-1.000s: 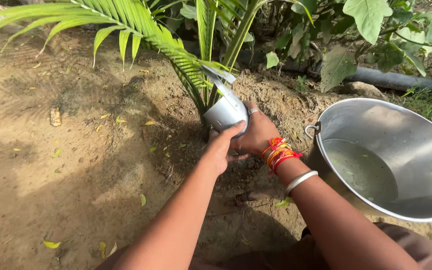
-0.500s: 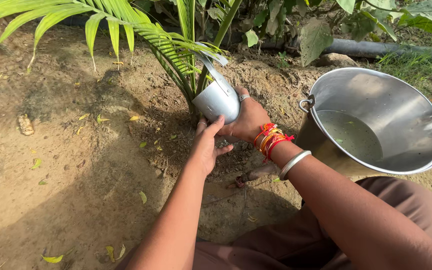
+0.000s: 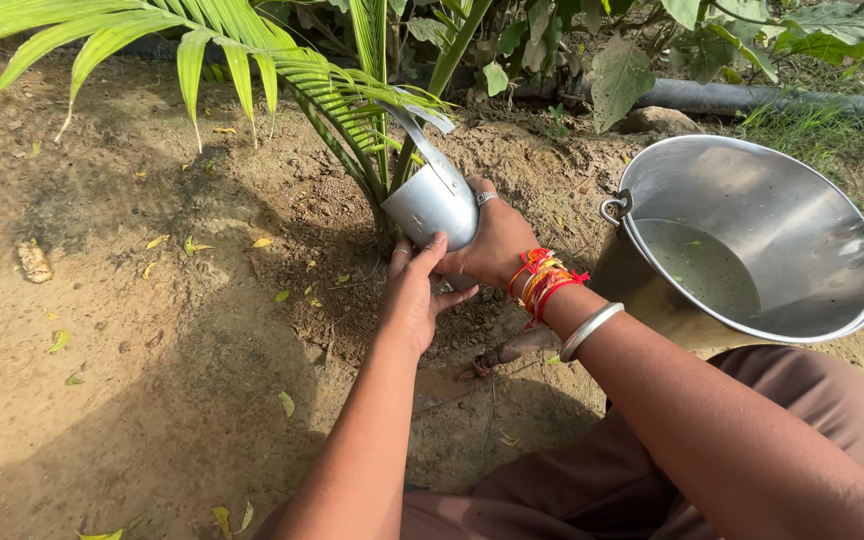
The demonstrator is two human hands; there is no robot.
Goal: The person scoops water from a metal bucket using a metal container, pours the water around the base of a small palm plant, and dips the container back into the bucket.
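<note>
A small shiny metal mug (image 3: 432, 200) with a flat handle is tipped over against the base of a young palm plant (image 3: 382, 120). My right hand (image 3: 497, 245) grips the mug from the right side; it wears a ring, red and orange thread bands and a silver bangle. My left hand (image 3: 414, 290) supports the mug from below with fingers against its rim. Beneath both hands the soil around the stem is dark.
A large steel bucket (image 3: 802, 200) partly filled with murky water stands tilted at the right, close to my right forearm. Behind it a black pipe (image 3: 772, 98) runs along broad-leaved plants. Bare sandy soil (image 3: 132, 380) with scattered yellow leaves spreads to the left. My brown-clothed knee is at bottom right.
The view shifted downward over the last second, so bucket and plant sit higher and nearer. Both hands stay on the tipped mug at the palm's base, barely moving.
</note>
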